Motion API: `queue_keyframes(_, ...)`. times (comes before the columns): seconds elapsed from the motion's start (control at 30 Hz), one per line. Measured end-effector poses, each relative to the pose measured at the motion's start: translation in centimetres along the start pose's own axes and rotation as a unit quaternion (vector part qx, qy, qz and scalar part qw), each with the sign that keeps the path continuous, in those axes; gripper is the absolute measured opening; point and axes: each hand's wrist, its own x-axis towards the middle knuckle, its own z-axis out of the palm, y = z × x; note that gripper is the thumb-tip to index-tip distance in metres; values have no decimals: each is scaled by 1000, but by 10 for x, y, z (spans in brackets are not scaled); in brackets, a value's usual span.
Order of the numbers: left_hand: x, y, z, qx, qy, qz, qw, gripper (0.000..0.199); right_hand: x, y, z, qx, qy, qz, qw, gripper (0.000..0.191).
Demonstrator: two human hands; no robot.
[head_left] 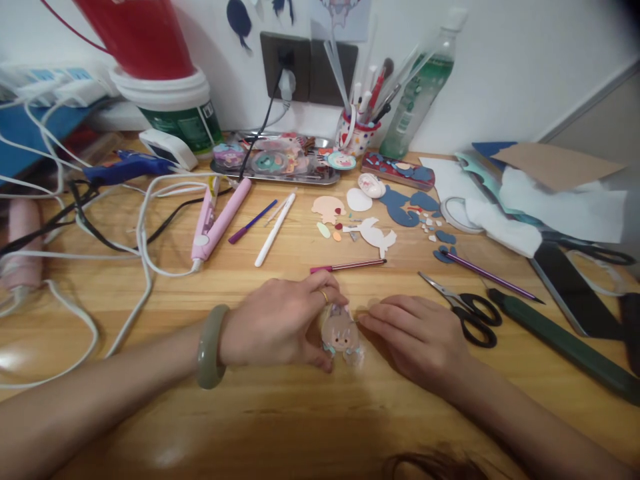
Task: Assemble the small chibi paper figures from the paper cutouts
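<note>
loose hair [437, 465] hung nearest; the left hand [277, 321] curved widely around the small figure [341, 335], axis twelve-to-six; the right hand [425, 337] was at its three o'clock; their grip i could not tell.

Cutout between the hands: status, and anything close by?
Left hand curled around left side of cutout. Right hand beside its right edge, contact unclear. Cutout's face showing. Red pen just beyond, scissors off right.

Pink straightener [227, 219], green bottle [419, 93] (white cap [455, 19]), wall socket [302, 63].
</note>
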Motion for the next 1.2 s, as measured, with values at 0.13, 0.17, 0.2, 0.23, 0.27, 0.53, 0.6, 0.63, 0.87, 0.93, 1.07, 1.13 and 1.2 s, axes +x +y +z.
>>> queue_keyframes(0.13,0,0,0,-3,0,8,1000,65,2,-1,1,-9,8,3,1000,22)
queue_keyframes(0.17,-1,0,0,-3,2,8,1000,65,3,-2,1,-8,9,3,1000,20)
queue_keyframes(0.2,-1,0,0,-2,3,6,1000,64,4,-2,1,-5,11,2,1000,19)
queue_keyframes(0.23,-1,0,0,-2,4,5,1000,64,5,-2,2,-3,12,1,1000,18)
queue_keyframes(0.27,-1,0,0,-2,5,5,1000,64,6,-3,2,-3,13,0,1000,18)
queue_keyframes(0.53,-1,-1,0,-4,6,9,1000,63,7,-3,4,-5,14,-1,1000,17)
queue_keyframes(0.6,-1,-1,0,-2,4,11,1000,63,7,-3,4,-3,13,-3,1000,19)
queue_keyframes(0.63,-1,-1,0,-2,4,13,1000,63,7,-3,4,-4,13,-2,1000,19)
queue_keyframes(0.87,-1,0,0,-11,8,2,1000,63,4,-3,2,-9,4,-17,1000,17)
queue_keyframes(0.93,-1,0,-1,-15,6,4,1000,64,3,-4,2,-9,1,-26,1000,16)
queue_keyframes(1.07,-1,0,-1,-17,2,1,1000,64,4,-5,0,-23,5,-26,999,15)
queue_keyframes(1.13,-1,0,-1,-18,2,0,1000,63,4,-6,-1,-25,7,-29,999,15)
queue_keyframes(1.2,-1,1,-1,-18,2,0,1000,63,4,-6,-2,-20,3,-35,999,16)
